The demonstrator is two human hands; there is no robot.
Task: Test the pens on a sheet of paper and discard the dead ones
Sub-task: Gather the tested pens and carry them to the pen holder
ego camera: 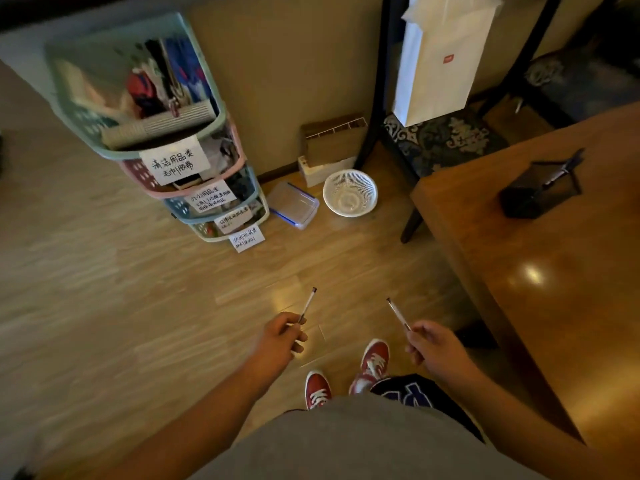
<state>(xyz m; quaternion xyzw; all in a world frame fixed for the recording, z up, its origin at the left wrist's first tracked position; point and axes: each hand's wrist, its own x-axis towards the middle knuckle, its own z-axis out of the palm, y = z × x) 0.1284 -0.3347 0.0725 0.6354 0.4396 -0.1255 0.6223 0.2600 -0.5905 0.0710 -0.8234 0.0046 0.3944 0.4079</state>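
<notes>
A person stands looking down at a wood floor. The left hand (pixel 282 336) pinches a thin pen (pixel 307 306) between thumb and curled fingers. The right hand (pixel 433 344) holds a second pen (pixel 398 314) the same way. Both pens point toward a white basket (pixel 349 197) on the floor, well short of it. A table (pixel 554 289) stands right of the basket, with a black holder (pixel 533 195) on it. No paper shows. This is probably the discard step. The next move calls for stepping closer, then loosening the fingers above the basket's rim.
</notes>
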